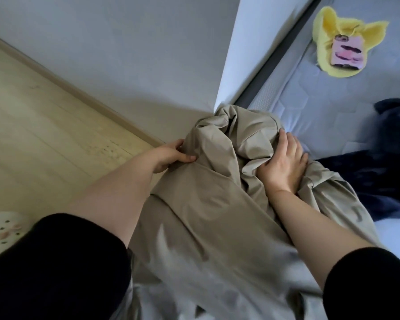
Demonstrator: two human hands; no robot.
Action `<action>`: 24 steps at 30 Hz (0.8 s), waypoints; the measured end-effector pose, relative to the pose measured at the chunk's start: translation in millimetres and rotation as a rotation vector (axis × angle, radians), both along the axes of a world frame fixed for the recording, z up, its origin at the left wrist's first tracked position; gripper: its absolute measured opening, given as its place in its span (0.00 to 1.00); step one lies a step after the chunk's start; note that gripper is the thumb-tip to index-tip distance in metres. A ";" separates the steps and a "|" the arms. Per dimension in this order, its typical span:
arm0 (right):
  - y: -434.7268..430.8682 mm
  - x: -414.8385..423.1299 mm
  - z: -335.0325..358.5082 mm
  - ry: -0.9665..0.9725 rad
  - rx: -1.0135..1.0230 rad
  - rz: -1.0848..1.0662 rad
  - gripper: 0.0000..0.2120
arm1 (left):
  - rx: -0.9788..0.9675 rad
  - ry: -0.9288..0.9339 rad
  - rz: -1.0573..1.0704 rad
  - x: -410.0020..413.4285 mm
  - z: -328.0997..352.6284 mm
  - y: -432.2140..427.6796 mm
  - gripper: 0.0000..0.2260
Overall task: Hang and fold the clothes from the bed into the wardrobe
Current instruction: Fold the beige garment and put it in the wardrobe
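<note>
Beige garment [208, 204], one piece, lies rumpled over the near corner of the mattress [333, 107], its far end bunched against the white wall corner [226, 65] and its near end spread toward the person. Two hands work it. The left hand [171, 155] pinches a fold at the garment's left edge, thumb on top and fingers curled beneath. The right hand [284, 162] lies on the bunched middle, fingers bent into the cloth. One dark navy garment [379, 162] lies heaped just right of the beige one, touching it. One yellow plush toy [342, 42] sits well apart on bare mattress. Left of the bed, pale wood floor [44, 125] lies open, with one white perforated slipper [2, 229] at the frame's edge.
</note>
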State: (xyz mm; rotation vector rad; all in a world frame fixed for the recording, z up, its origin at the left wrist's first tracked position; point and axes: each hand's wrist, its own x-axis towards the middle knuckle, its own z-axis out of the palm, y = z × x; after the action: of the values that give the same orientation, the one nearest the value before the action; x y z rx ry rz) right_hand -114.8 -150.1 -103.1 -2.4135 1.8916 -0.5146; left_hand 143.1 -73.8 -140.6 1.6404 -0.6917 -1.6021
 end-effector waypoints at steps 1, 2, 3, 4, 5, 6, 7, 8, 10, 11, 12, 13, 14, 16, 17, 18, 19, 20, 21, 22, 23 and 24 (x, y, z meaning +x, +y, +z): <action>-0.2 -0.4 -0.2 0.011 0.004 -0.001 0.32 | -0.003 -0.027 0.000 2.3 -1.5 -0.8 0.20; -0.6 -0.8 -0.5 0.023 0.010 -0.001 0.33 | -0.005 -0.042 0.008 4.3 -3.6 -1.5 0.20; -1.1 -0.7 -0.4 0.037 0.021 -0.001 0.34 | -0.002 -0.033 0.022 5.8 -5.9 -2.2 0.19; -1.3 -0.8 -0.1 0.049 0.033 -0.004 0.35 | 0.008 0.005 0.043 5.3 -7.6 -2.4 0.17; -1.4 -1.0 0.6 0.053 0.039 -0.006 0.35 | 0.023 0.053 0.069 3.3 -8.4 -2.9 0.15; -1.5 -1.2 1.4 0.050 0.038 -0.006 0.34 | 0.041 0.101 0.092 0.3 -9.0 -3.9 0.13; -1.3 -1.1 2.1 0.046 0.037 -0.007 0.34 | 0.055 0.148 0.108 -2.9 -9.5 -5.0 0.13; -0.9 -1.3 2.9 0.045 0.037 -0.008 0.33 | 0.062 0.203 0.130 -5.9 -11.5 -7.0 0.15; -0.2 -1.3 3.4 0.050 0.044 -0.009 0.34 | 0.069 0.276 0.216 -10.1 -20.0 -11.1 0.23; -0.3 -1.0 3.4 0.052 0.050 -0.008 0.34 | 0.076 0.273 0.251 -12.1 -22.1 -12.2 0.25; -0.5 -0.9 3.6 0.053 0.055 -0.009 0.35 | 0.087 0.249 0.250 -14.1 -22.7 -13.1 0.25; -0.6 -0.9 3.9 0.055 0.061 -0.011 0.35 | 0.102 0.212 0.213 -16.4 -22.1 -13.2 0.23; -0.9 -1.0 3.9 0.059 0.065 -0.012 0.35 | 0.115 0.171 0.168 -18.3 -20.3 -12.5 0.20; -1.3 -0.7 3.7 0.071 0.069 -0.008 0.35 | 0.099 0.091 0.138 -15.9 -15.9 -10.7 0.13; -1.6 -0.6 3.4 0.072 0.069 -0.008 0.35 | 0.059 0.050 0.157 -11.7 -12.4 -10.1 0.09; -1.9 -0.7 2.9 0.068 0.066 -0.010 0.36 | 0.015 0.008 0.174 -6.4 -7.0 -10.2 0.07; -1.9 -1.1 2.1 0.061 0.061 -0.012 0.36 | -0.018 -0.050 0.179 -1.3 0.7 -10.3 0.06; -2.0 -1.6 0.8 0.053 0.057 -0.011 0.37 | -0.036 -0.157 0.167 3.5 8.7 -11.5 0.04; -2.4 -1.9 -0.6 0.047 0.056 -0.009 0.37 | -0.044 -0.320 0.137 8.1 17.5 -12.9 0.02; -3.4 -2.5 -2.0 0.047 0.060 -0.006 0.38 | -0.052 -0.516 0.097 10.0 27.0 -13.5 0.02; -5.2 -3.0 -2.8 0.058 0.073 0.001 0.38 | -0.061 -0.709 0.060 9.3 36.7 -12.6 0.07; -6.7 -3.0 -2.9 0.071 0.094 0.009 0.38 | -0.082 -0.868 0.038 5.5 47.3 -9.9 0.11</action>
State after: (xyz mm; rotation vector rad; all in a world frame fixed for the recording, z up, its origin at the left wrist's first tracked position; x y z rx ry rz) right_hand -117.8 -156.8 -106.0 -2.4105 1.8843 -0.3366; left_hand 148.6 -83.7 -93.3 2.2555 -1.1145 -0.7583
